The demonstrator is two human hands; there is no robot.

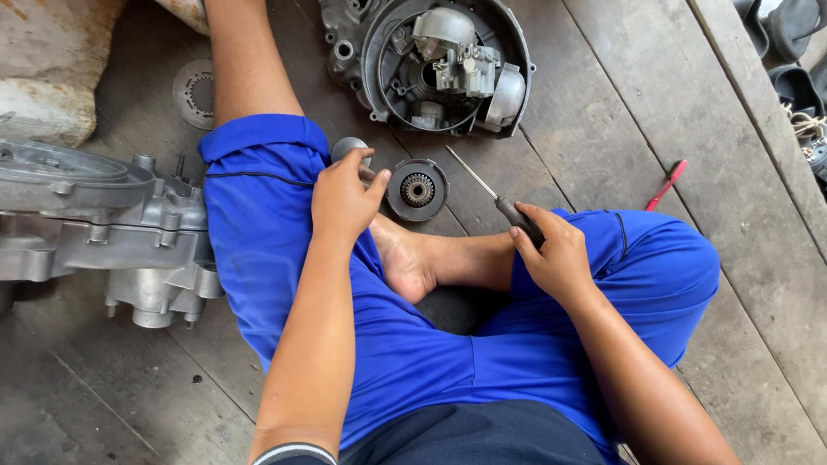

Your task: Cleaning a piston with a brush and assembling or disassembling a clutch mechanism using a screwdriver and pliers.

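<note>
Left hand [343,200]: fingers curled round a small grey knob [348,148], just left of the gear disc [417,189].
Right hand [558,256]: fingers closed on a screwdriver [500,201] handle — its tip points at the disc's upper right.
Gear disc: flat on the floor, below the round casing [444,65].
Red tool [666,184]: well right of the disc.

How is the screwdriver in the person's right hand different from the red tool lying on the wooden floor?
The screwdriver is held in the right hand; the red tool lies untouched on the wooden floor. The screwdriver has a dark handle and a bare metal shaft; the red tool is red all along. The screwdriver points up and left, the red tool up and right. Both are slim and straight.
</note>
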